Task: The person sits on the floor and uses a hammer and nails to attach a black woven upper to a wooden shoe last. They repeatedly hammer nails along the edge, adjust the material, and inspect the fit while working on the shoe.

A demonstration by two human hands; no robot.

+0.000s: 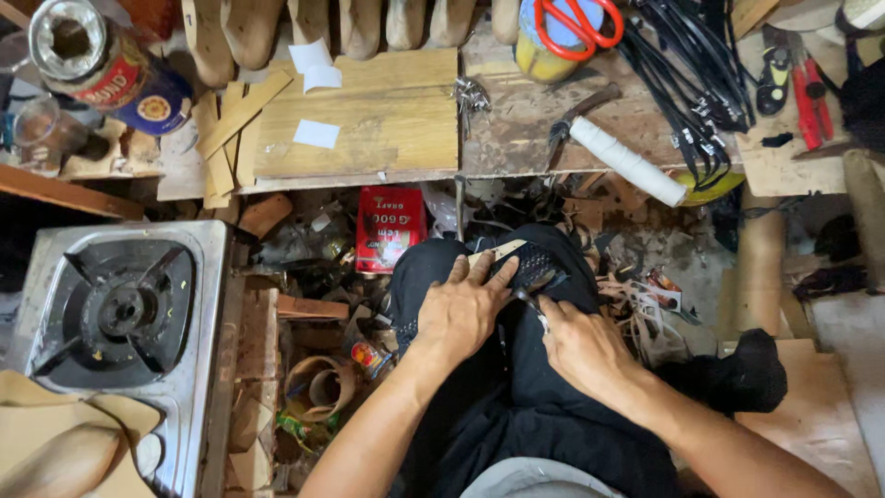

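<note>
On my lap, over black trousers, lies a dark textured shoe sole piece (533, 267) with a tan backing strip at its far end. My left hand (461, 309) presses flat on it, fingers spread across its near end. Just to its right, my right hand (579, 346) is closed around a small metal-tipped tool (527, 298) whose tip touches the sole's edge. Most of the tool is hidden inside the fist.
A wooden workbench (387, 120) runs across the top with shoe lasts, a can holding orange scissors (573, 23), black straps (687, 83), a white roll (627, 161) and red pliers (811, 97). A gas stove (120, 314) sits left. A red box (390, 228) and scraps litter the floor.
</note>
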